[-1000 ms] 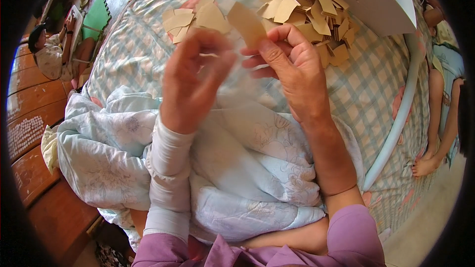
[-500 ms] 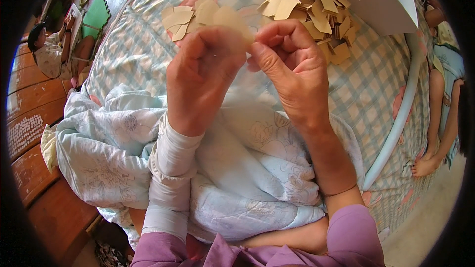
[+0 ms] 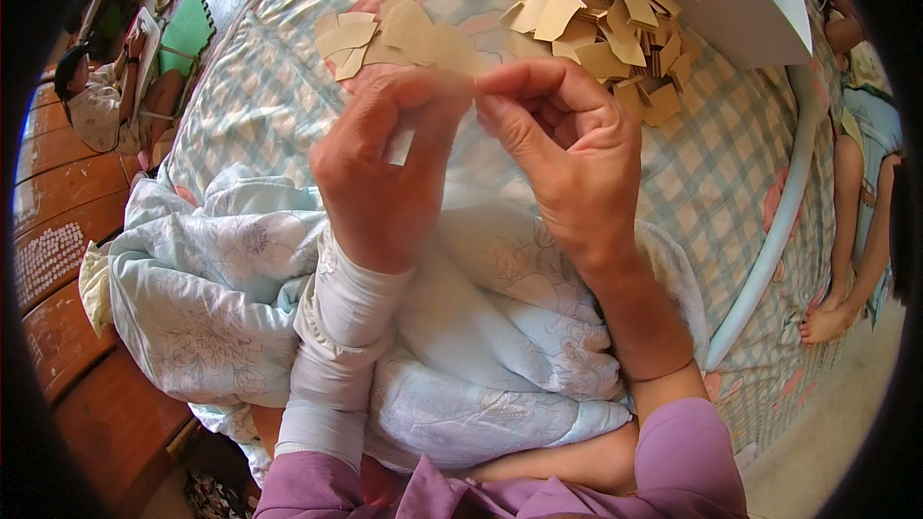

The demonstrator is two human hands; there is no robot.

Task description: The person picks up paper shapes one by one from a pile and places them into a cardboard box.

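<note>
My left hand (image 3: 385,173) and my right hand (image 3: 562,159) are raised together over a bed, fingertips meeting on a small tan paper piece (image 3: 452,48) that both pinch. The piece is seen nearly edge-on above the fingers. Beyond the hands, a small pile of tan paper pieces (image 3: 370,34) lies on the checked bedspread (image 3: 279,86), and a bigger heap of tan pieces (image 3: 606,24) lies to the right of it. My left forearm wears a white sleeve.
A pale floral quilt (image 3: 221,298) is bunched over my lap. A white board (image 3: 721,0) lies at the far right of the bed. A person's legs (image 3: 851,231) stand at the right edge. Another person (image 3: 106,96) sits on the wooden floor at left.
The tan piece has turned from flat and visible to nearly edge-on. Both hands have closed in on it, fingertips now touching.
</note>
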